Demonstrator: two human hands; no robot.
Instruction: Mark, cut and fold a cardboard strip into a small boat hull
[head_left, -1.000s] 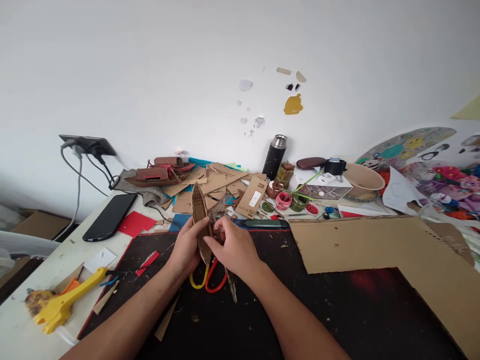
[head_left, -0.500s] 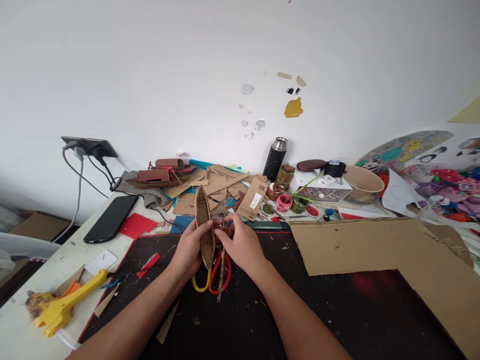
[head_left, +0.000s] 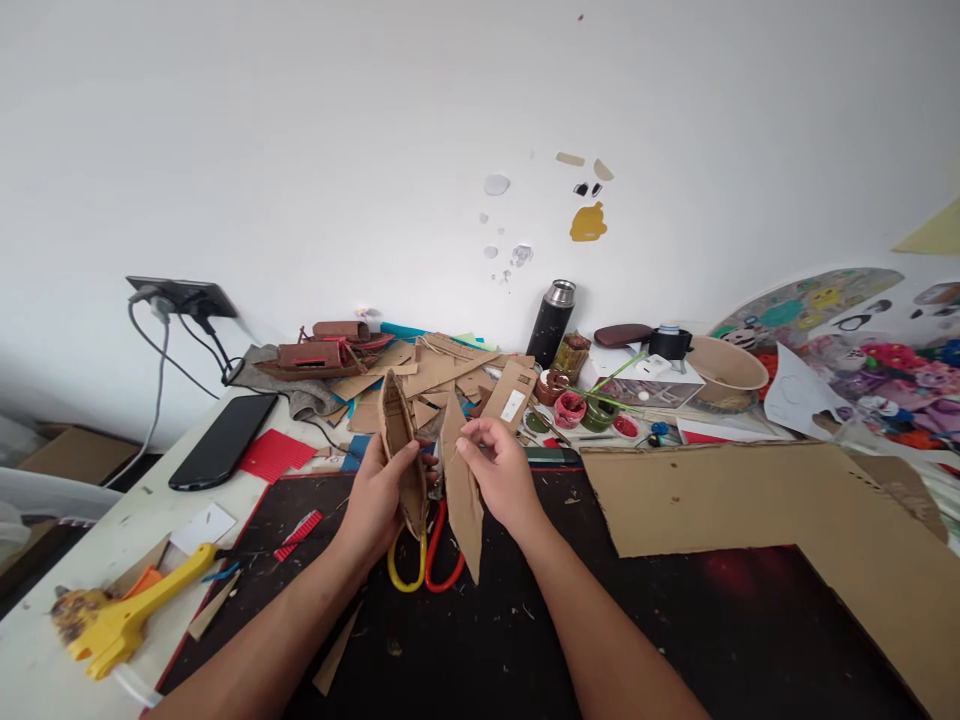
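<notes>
My left hand (head_left: 377,492) is closed round a small cardboard boat hull (head_left: 405,440), its hollow side turned toward me and its length upright. In my right hand (head_left: 496,470) a flat, pointed cardboard piece (head_left: 463,490) is pinched between thumb and fingers, its broad face now in view. The two pieces are close together but apart. Below and behind them lies a pair of scissors (head_left: 444,560) with one yellow and one red handle; its blades are mostly hidden by the hands and cardboard.
A yellow glue gun (head_left: 142,610) and a black phone (head_left: 223,440) lie on the left. Brown model boats (head_left: 315,358) and cardboard scraps stand behind. Open paint jars (head_left: 570,408) and a black flask (head_left: 552,325) are at the back; a large cardboard sheet (head_left: 705,500) covers the right.
My right hand has turned the pointed cardboard piece from edge-on to face-on and moved it slightly right. The hull in my left hand has shifted a little left.
</notes>
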